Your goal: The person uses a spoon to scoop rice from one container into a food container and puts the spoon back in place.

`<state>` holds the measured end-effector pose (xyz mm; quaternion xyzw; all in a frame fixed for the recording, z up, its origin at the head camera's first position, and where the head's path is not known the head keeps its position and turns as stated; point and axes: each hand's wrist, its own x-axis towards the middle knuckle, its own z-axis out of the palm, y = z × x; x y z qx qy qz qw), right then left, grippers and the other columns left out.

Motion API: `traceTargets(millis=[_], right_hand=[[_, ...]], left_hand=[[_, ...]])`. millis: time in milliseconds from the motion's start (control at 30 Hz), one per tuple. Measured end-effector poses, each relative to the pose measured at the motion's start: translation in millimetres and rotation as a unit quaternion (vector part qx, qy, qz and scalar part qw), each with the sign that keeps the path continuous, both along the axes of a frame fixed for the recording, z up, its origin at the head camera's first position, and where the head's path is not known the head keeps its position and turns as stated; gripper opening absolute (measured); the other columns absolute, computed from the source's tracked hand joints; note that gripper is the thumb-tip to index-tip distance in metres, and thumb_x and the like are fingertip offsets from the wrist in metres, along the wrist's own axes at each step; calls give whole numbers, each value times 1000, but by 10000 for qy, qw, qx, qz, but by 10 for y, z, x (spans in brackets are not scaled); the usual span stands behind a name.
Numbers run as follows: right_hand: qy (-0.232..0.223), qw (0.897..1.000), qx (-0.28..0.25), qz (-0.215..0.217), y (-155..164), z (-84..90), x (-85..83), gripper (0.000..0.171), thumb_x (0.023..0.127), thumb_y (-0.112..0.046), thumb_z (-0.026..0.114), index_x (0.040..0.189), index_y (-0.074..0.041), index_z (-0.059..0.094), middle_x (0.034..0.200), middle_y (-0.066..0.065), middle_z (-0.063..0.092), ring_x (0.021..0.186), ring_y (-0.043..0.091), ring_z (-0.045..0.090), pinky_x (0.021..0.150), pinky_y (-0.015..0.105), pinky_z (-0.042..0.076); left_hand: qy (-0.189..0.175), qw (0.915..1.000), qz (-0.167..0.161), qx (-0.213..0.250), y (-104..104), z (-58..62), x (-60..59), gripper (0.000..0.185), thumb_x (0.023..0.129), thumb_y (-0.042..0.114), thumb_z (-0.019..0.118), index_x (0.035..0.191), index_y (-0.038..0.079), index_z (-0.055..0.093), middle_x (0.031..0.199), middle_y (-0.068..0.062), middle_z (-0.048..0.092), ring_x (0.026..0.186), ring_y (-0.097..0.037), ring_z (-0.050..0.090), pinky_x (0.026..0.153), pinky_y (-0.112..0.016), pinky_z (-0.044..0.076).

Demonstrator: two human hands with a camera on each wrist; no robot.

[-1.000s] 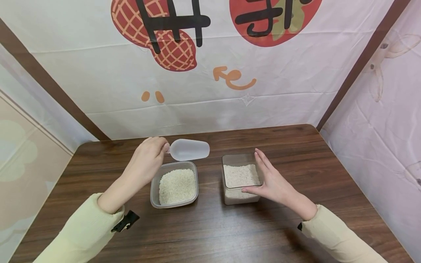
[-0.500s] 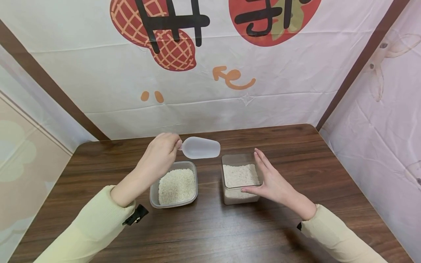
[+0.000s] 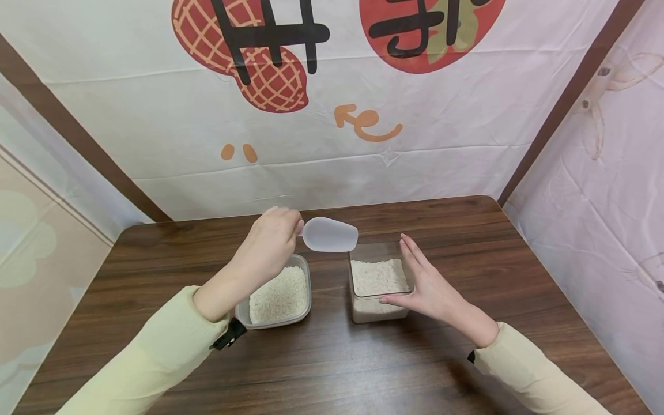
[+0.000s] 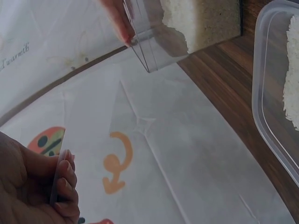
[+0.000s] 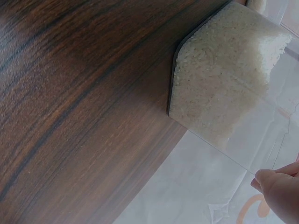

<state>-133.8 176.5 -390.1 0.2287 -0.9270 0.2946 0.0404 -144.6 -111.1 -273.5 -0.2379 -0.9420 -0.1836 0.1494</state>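
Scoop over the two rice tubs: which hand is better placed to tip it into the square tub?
Left. The left hand already grips the scoop beside the square tub; the right hand rests against that tub's side, steadying it.

We see a smooth, cloudy plastic scoop, two clear shiny plastic boxes of grainy white rice, a dark wood table with streaky grain, and a soft, creased cloth wall.

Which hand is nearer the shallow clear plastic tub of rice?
Left. The left hand hovers over the shallow tub; the right hand steadies the taller container beside it.
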Motion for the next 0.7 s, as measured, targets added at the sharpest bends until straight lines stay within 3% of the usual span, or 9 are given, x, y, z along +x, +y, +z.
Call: traceTargets(millis=[367, 700], right_hand=[[39, 10000, -39, 21, 4, -8, -7, 113, 67, -59, 69, 144, -1, 11, 151, 8, 8, 133, 31, 24, 101, 47, 30], [47, 10000, -54, 4, 8, -3, -10, 113, 66, -58, 70, 144, 0, 12, 151, 8, 8, 132, 30, 25, 101, 46, 30]], left_hand=[[297, 9988, -161, -345, 167, -17, -1, 14, 83, -5, 50, 72, 1, 55, 67, -7, 52, 66, -23, 42, 64, -30, 36], [746, 9922, -412, -913, 296, -28, -14, 8, 79, -6, 53, 73, -2, 58, 68, -9, 56, 63, -23, 44, 63, -29, 37]])
